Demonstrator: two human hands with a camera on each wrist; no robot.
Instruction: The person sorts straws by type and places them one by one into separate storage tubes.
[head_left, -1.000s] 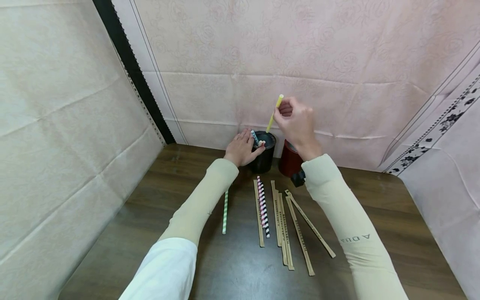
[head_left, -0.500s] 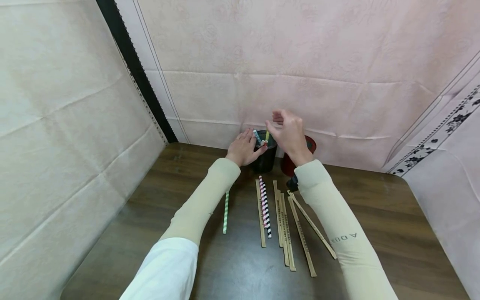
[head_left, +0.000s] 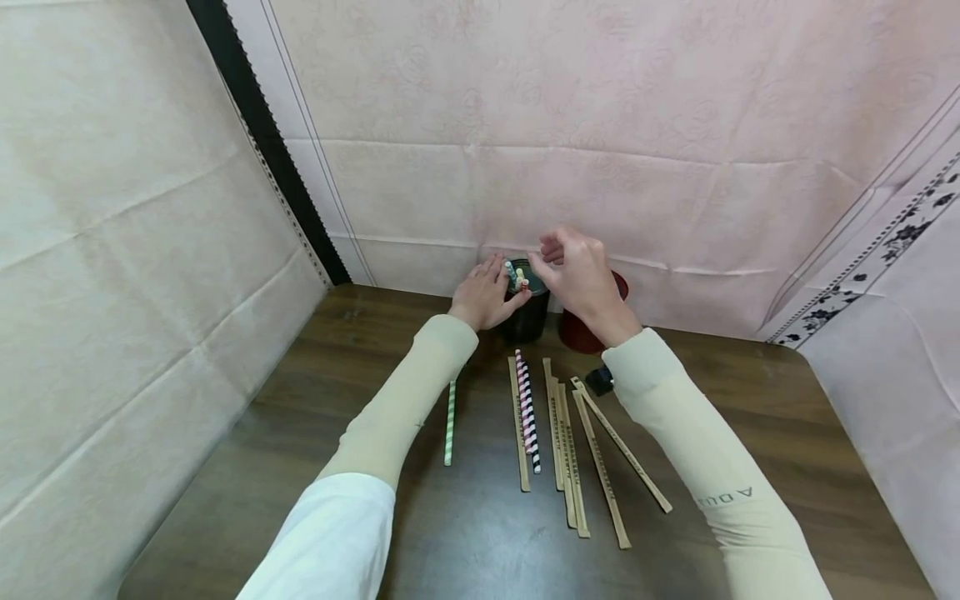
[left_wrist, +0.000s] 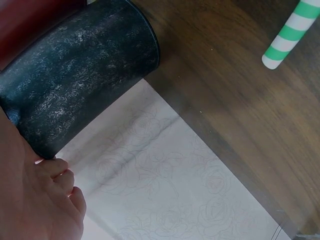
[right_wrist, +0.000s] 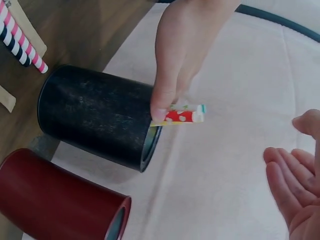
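In the head view a black cup [head_left: 527, 323] stands at the table's far edge. My left hand [head_left: 483, 297] holds it at the rim, fingers along the left side and thumb over the near side. Several patterned straws [right_wrist: 182, 116] stick out of its mouth beside that thumb, among them a red one and a yellow-edged one. My right hand [head_left: 576, 275] hovers just right of the cup's mouth, fingers loosely bent; the right wrist view shows nothing between thumb and fingers. Partly behind my right hand is a dark red cup [right_wrist: 60, 195], close beside the black one.
On the table lie a green striped straw [head_left: 449, 423], a pink striped straw [head_left: 522, 408] touching a black striped straw [head_left: 534, 446], and several brown paper-wrapped sticks [head_left: 600, 471]. A cloth wall [head_left: 420, 200] rises right behind the cups.
My right hand has lowered the yellow straw into the black cup and let it go, then drawn slightly right. The left hand has stayed on the cup.
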